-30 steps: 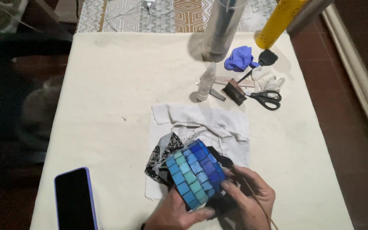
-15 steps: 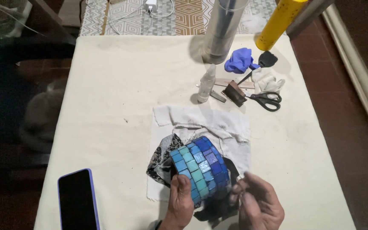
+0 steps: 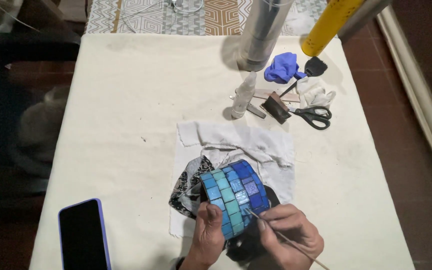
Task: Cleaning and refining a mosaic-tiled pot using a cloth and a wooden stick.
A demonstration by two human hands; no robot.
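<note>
Cream cloth covers the counter (image 3: 126, 110), and on it lies a crumpled white rag (image 3: 246, 142) near the front edge. On that rag sits the curved piece tiled in blue and turquoise mosaic squares (image 3: 233, 197), its bands running diagonally from lower left up to the right and away from the person. The left hand (image 3: 208, 235) has its grip closed on the lower turquoise edge, thumb pressed on the tiles. The right hand (image 3: 288, 237) pinches a thin wooden stick (image 3: 286, 239), whose long axis slants from lower right up to the left, tip touching the tiles. A black phone in a purple case (image 3: 83, 235) lies flat to the left. Black-handled scissors (image 3: 313, 115) rest well apart, up at the far right.
</note>
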